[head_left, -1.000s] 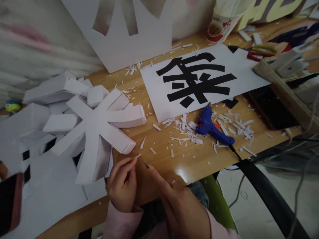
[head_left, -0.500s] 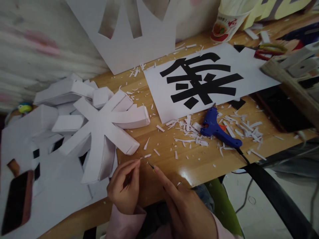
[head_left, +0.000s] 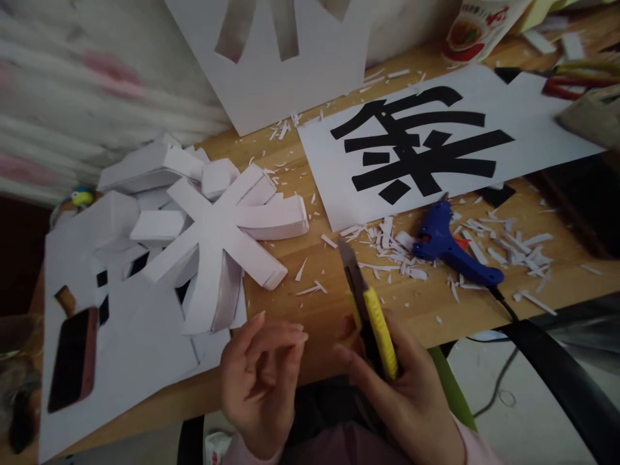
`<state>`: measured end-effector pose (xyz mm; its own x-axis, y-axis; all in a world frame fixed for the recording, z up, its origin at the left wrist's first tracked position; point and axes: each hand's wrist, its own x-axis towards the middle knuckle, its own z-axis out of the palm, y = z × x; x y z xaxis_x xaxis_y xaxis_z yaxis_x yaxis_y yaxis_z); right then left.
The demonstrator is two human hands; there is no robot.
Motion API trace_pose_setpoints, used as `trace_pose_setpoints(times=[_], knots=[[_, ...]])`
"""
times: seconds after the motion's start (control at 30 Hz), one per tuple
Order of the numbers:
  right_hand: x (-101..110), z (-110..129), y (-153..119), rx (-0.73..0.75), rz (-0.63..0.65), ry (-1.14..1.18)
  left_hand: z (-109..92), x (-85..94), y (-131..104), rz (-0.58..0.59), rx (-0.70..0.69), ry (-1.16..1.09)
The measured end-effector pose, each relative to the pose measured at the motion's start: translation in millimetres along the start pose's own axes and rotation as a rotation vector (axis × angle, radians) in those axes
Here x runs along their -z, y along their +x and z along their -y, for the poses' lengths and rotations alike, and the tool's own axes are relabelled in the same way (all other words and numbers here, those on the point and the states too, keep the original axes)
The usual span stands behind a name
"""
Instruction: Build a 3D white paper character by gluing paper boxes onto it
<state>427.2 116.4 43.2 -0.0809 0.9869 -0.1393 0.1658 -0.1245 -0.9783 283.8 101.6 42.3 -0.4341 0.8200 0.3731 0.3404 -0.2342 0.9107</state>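
Observation:
My right hand [head_left: 407, 394] is wrapped round the yellow handle of a utility knife [head_left: 375, 323]. Its blade is out and points up and away from me over the table. Nothing shows in my left hand [head_left: 261, 381]; its fingers are loosely bent, with the thumb apart from them. Just beyond that hand sits a white three-dimensional character piece [head_left: 208, 226] with several arms, resting on other white pieces. Thin white offcuts [head_left: 312, 289] lie on the wood between the character and the knife.
A blue glue gun [head_left: 453, 245] lies among scraps on the right. Behind it is a sheet printed with a black character [head_left: 421, 152]. A phone [head_left: 72, 358] rests on white board at left. A cut-out board [head_left: 300, 84] leans on the wall; a paper cup [head_left: 479, 32] stands far right.
The yellow knife has turned up into clear view in my right hand. My left fingers have loosened from a pinch, and the small sliver is out of them. The view has shifted left.

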Motion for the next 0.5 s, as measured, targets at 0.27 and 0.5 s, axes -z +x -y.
trace_pose_setpoints(times=[0.27,0.5], knots=[[-16,28,-8,-0.033,-0.032,0.420,-27,-3.4,-8,-0.073,0.021,-0.009],[-20,35,-16,0.015,-0.070,0.425,-30,5.2,-12,-0.063,-0.017,0.039]])
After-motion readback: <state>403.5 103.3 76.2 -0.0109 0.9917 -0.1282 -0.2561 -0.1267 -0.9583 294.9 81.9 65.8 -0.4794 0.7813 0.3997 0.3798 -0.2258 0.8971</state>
